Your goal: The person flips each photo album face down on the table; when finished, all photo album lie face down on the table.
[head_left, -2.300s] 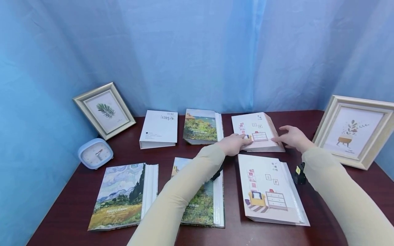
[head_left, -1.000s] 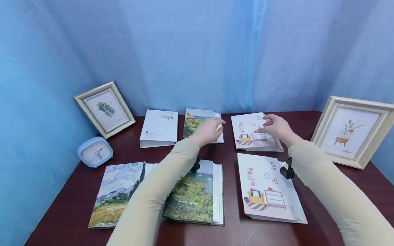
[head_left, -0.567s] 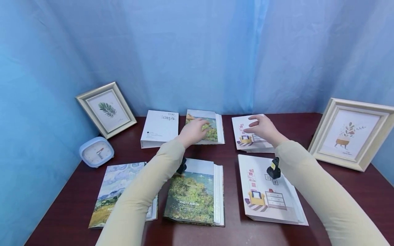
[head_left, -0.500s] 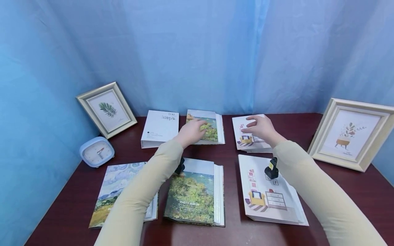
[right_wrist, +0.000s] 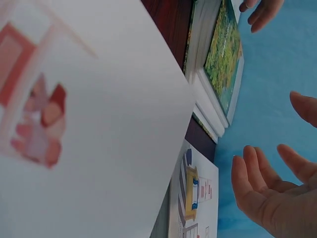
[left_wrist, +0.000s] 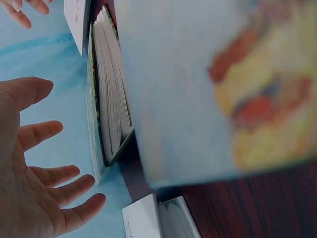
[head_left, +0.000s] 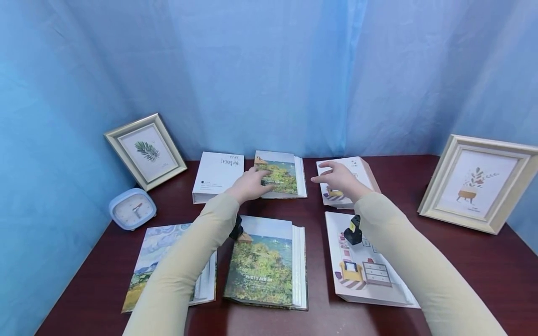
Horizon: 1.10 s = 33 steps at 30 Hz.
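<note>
My left hand hovers at the left edge of the back-middle photo album, fingers spread and holding nothing. This album has a painted garden-and-sea cover. My right hand hangs over the left part of the back-right white album, its fingers loosely bent around nothing. In the left wrist view, the left fingers stand apart from the album's page block. In the right wrist view, the right fingers are spread in the air, away from the white album.
In front lie a wheat-field album, a larger garden album and a larger white album. A white album lies back left. A blue clock and picture frames stand at the sides.
Both hands were at the back-right white album. They let go, lifted and moved left; the left hand crossed over the back-middle album to its left edge. The albums stay put.
</note>
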{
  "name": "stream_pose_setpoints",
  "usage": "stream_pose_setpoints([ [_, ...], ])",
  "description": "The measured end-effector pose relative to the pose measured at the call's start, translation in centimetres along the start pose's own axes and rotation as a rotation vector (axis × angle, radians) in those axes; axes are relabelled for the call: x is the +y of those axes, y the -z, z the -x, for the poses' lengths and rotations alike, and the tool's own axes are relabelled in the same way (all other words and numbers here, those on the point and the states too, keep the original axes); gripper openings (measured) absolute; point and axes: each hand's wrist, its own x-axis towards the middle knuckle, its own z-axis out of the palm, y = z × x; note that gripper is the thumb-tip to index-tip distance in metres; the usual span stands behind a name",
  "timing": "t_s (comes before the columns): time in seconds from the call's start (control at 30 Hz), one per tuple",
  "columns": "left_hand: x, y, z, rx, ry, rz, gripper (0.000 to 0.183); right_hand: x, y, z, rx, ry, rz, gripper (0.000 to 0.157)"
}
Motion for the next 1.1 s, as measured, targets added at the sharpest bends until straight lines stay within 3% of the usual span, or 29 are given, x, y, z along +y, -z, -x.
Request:
stream_pose_setpoints([
  [0.47,-1.5,0.0,-0.3,-0.082,0.057,0.152,0.061,-0.5,-2.1,-1.0,-0.032,-0.018,0.04,0.067],
  [0.77,-2.4,-0.4,-0.7,-0.086,0.049,0.105,0.06,-1.3,-4.3,-2.2,-0.078,0.033,0.075,0.071],
  [0.93,-2.5,-0.7,-0.8,-0.1,0.043,0.066,0.058,-1.5,-5.3,-2.4,-0.126,-0.003,0.013,0.073],
  [1.1,-2.5,-1.0,-1.0,-0.088,0.041,0.071,0.056,-1.2,-5.9,-2.9,-0.119,-0.034,0.015,0.074],
])
